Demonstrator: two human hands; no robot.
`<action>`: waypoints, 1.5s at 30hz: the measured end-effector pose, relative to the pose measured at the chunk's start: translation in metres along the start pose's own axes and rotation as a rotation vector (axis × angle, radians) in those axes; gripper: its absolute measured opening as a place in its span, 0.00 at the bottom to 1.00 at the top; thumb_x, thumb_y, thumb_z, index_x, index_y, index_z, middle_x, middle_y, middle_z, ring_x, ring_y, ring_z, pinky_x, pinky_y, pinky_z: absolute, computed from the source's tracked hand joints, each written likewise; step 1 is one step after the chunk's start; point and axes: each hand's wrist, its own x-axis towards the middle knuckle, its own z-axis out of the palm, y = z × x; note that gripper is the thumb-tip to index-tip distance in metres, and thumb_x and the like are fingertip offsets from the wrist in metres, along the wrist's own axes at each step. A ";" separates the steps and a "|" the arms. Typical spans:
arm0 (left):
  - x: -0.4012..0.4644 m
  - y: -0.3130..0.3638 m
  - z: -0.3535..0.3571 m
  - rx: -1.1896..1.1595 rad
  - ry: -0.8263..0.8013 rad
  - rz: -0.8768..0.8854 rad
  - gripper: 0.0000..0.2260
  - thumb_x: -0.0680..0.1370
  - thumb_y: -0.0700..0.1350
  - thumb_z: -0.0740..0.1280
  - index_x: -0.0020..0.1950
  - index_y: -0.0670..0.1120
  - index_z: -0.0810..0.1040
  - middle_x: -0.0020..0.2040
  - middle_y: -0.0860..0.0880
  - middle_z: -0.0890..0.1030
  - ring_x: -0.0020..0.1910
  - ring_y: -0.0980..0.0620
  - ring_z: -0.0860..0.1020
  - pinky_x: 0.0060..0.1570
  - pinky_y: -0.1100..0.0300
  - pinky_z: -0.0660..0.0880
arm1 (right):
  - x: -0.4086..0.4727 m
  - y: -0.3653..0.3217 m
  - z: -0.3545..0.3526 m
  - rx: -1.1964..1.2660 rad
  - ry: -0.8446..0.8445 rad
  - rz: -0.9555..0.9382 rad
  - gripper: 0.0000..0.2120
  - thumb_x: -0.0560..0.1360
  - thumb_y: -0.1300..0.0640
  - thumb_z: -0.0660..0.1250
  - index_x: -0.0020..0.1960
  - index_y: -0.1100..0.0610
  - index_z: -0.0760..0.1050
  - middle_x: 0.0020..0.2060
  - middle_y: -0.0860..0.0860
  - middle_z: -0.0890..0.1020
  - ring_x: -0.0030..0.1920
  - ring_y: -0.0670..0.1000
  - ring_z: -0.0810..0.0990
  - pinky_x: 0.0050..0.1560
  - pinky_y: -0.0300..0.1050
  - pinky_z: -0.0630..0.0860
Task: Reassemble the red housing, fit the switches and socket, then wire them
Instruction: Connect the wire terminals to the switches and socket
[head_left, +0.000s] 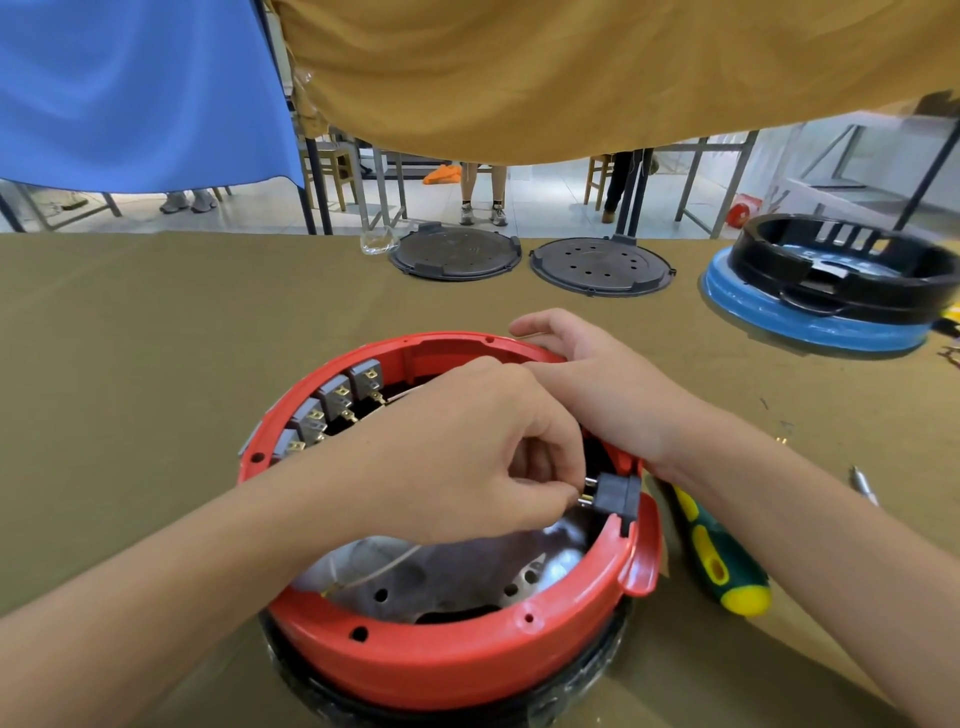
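The left hand (467, 452) pinches at the brass pins of the black plastic socket (615, 493), which point inward from the round red plastic housing's (441, 654) right wall; the right hand (597, 384), fingers draped, steadies the rim.

I see a red housing (447, 670) with grey switches (337, 400) and black socket (615, 493); green-and-yellow screwdriver handle (719, 561); olive tablecloth (156, 338); two dark grey discs (456, 255); black ring (841, 270) on blue base (810, 322)

Two dark round lids (455, 255) (602, 265) at the table's far edge, black ring (847, 273) on blue base (810, 317), green-yellow screwdriver (719, 558) near right
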 end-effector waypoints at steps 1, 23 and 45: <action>0.000 0.000 0.000 -0.006 -0.003 -0.003 0.06 0.72 0.37 0.70 0.39 0.46 0.85 0.32 0.54 0.83 0.34 0.58 0.81 0.36 0.68 0.74 | 0.000 0.000 0.000 -0.003 -0.001 0.001 0.29 0.66 0.45 0.71 0.65 0.46 0.71 0.55 0.40 0.82 0.53 0.40 0.82 0.60 0.45 0.75; -0.011 -0.013 -0.044 0.008 0.011 -0.223 0.10 0.73 0.59 0.71 0.49 0.57 0.85 0.39 0.62 0.84 0.36 0.64 0.81 0.35 0.70 0.74 | -0.005 -0.007 -0.004 -0.085 -0.024 0.018 0.23 0.77 0.70 0.60 0.69 0.53 0.68 0.64 0.48 0.78 0.61 0.48 0.78 0.62 0.43 0.74; -0.093 -0.083 -0.022 -0.762 0.480 -0.528 0.21 0.70 0.44 0.76 0.62 0.52 0.79 0.57 0.54 0.83 0.55 0.53 0.82 0.56 0.57 0.78 | -0.007 -0.025 -0.027 -0.545 -0.119 -0.017 0.22 0.76 0.40 0.66 0.67 0.44 0.70 0.54 0.41 0.79 0.52 0.42 0.80 0.55 0.43 0.77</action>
